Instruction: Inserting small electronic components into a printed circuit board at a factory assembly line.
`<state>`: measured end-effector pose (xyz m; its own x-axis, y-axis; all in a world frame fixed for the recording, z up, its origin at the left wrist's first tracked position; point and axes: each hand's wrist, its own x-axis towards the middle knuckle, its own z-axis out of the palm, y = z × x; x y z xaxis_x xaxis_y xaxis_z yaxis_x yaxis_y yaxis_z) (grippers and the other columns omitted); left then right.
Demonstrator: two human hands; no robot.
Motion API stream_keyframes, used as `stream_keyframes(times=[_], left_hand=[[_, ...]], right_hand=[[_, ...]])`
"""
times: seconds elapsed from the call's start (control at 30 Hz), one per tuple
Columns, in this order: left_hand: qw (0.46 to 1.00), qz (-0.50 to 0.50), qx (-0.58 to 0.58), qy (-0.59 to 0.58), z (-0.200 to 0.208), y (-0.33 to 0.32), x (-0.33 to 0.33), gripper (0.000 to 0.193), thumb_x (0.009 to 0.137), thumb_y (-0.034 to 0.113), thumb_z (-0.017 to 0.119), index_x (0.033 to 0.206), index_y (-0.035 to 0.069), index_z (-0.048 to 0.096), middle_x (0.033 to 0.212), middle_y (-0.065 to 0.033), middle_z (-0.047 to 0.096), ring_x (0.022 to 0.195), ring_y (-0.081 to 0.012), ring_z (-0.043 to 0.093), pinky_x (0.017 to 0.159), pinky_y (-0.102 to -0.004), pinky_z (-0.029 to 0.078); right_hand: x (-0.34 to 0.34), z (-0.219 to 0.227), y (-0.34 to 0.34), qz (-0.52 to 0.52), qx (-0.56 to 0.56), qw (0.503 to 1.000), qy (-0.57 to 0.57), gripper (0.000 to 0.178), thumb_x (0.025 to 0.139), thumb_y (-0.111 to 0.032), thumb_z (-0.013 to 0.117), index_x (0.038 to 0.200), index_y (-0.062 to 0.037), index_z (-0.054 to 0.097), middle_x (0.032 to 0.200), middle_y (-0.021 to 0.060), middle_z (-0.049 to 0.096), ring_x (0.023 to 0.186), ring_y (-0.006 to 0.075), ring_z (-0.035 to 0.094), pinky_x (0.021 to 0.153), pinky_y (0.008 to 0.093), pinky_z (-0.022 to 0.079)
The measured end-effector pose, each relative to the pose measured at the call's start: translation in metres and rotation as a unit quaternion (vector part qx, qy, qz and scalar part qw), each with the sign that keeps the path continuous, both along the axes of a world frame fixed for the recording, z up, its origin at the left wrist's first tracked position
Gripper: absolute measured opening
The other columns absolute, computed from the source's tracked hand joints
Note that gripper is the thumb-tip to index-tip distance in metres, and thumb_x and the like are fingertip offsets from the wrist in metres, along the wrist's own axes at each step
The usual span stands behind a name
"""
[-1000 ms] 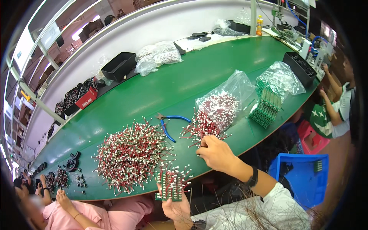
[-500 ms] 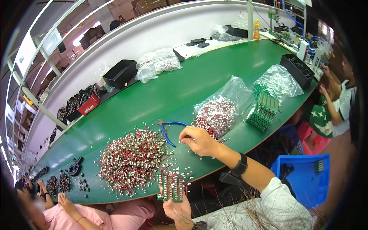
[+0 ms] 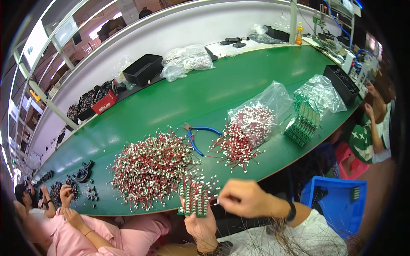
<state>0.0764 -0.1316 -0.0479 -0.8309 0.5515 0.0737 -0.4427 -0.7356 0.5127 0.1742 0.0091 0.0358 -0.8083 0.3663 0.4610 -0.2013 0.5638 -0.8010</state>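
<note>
My left hand (image 3: 202, 229) holds a green circuit board panel (image 3: 193, 205) from below, at the front edge of the table. Rows of white connectors with thin red wires stand up from the panel. Just right of it, my right hand (image 3: 244, 199) is closed in a pinch, slightly blurred. A small red wire lead with a white connector (image 3: 215, 202) shows at its fingertips. Beyond the panel lies a large pile of such wire leads (image 3: 149, 170). A smaller heap (image 3: 239, 145) spills out of a clear plastic bag (image 3: 278, 96).
Blue-handled cutters (image 3: 191, 138) lie between the heaps. Stacked green panels (image 3: 303, 126) and a black bin (image 3: 340, 83) stand to the right. A blue crate (image 3: 333, 202) is below the table edge. Co-workers sit left, in a pink garment (image 3: 115, 232), and far right.
My right hand has come back from the smaller heap toward me, to the right side of the panel. The left hand still holds the panel. The whole view has shifted slightly.
</note>
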Motion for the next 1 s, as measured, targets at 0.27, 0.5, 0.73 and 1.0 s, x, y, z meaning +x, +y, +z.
stream_keyframes(times=[0.27,0.5,0.73,1.0], left_hand=[[0.998,-0.040,-0.023,-0.030,0.016,0.003,0.012,0.090,0.074,0.021,0.052,0.156,0.011,0.016,0.145,-0.0154,0.042,0.129,-0.0323,0.045,0.109,-0.0471,0.035],[0.998,-0.058,-0.011,-0.015,0.009,0.000,0.015,0.093,0.078,0.019,0.059,0.157,0.012,0.010,0.147,-0.0182,0.039,0.128,-0.0346,0.047,0.109,-0.0496,0.037],[0.998,-0.056,-0.026,0.034,0.004,0.001,0.016,0.081,0.084,0.020,0.044,0.157,0.011,0.011,0.147,-0.0179,0.041,0.129,-0.0347,0.046,0.110,-0.0495,0.034],[0.995,-0.068,-0.069,0.011,0.012,-0.001,0.018,0.100,0.073,0.016,0.062,0.157,0.009,0.008,0.150,-0.0210,0.035,0.131,-0.0358,0.045,0.109,-0.0483,0.038]], right_hand=[[0.002,-0.051,-0.039,-0.037,-0.005,0.999,-0.030,0.012,0.081,-0.003,0.070,0.091,-0.0001,0.063,0.079,0.0091,0.060,0.062,0.0190,0.064,0.056,0.0292,0.053],[0.001,-0.055,-0.042,-0.031,-0.049,0.998,-0.029,0.012,0.082,-0.005,0.067,0.090,0.0012,0.061,0.082,0.0155,0.061,0.065,0.0318,0.063,0.059,0.0387,0.053],[0.002,-0.053,-0.043,-0.028,-0.010,0.999,-0.037,0.011,0.080,-0.004,0.066,0.089,0.0012,0.060,0.082,0.0142,0.060,0.070,0.0310,0.063,0.062,0.0394,0.053],[0.003,-0.061,-0.047,-0.018,0.293,0.954,-0.069,0.018,0.074,-0.010,0.060,0.088,0.0006,0.058,0.081,0.0094,0.056,0.077,0.0238,0.060,0.068,0.0333,0.052]])
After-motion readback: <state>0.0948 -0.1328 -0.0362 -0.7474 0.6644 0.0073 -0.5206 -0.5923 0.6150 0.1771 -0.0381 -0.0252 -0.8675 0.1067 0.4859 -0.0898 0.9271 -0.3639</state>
